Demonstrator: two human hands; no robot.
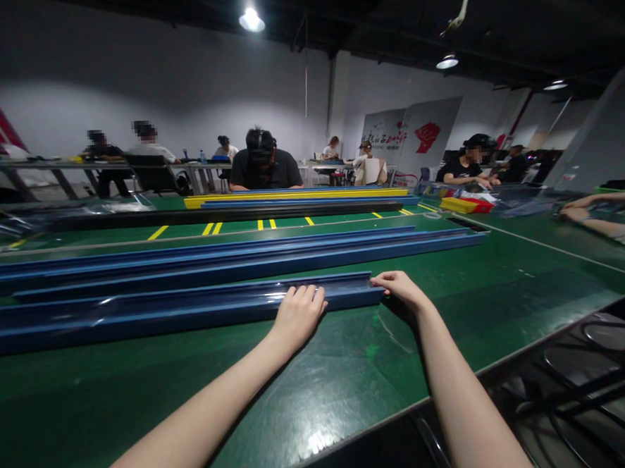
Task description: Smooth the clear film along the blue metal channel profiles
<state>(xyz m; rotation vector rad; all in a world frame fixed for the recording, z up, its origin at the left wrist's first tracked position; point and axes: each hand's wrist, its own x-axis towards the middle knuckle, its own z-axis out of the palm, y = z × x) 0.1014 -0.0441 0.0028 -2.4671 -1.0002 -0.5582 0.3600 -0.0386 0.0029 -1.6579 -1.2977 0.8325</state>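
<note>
A green worktop (353,373) fills most of the view and runs far off to the left and right, with yellow dashes painted across its middle. On it, well behind the hands, lie longer blue channels (240,256) side by side, stretching from the left edge almost to the right end of the worktop. Farther back, a yellow strip (294,195) rests on more blue and dark lengths. The nearest blue channel (137,312) lies lengthwise along the near part of the worktop, with its open side up. It comes in from the left edge of the view and ends just in front of the person. A co-worker in a black shirt (263,168) sits across the worktop with head bent down, and another person's forearm (603,225) rests on the far right side. The left hand (299,311) lies palm down on the nearest channel close to its right end, with the fingers curled over its near wall and into the trough, holding it. The right hand (400,287) is at the channel's right end, its bent fingertips touching the end corner. The thumb is hidden, so I cannot tell whether that hand grips or only touches.
</note>
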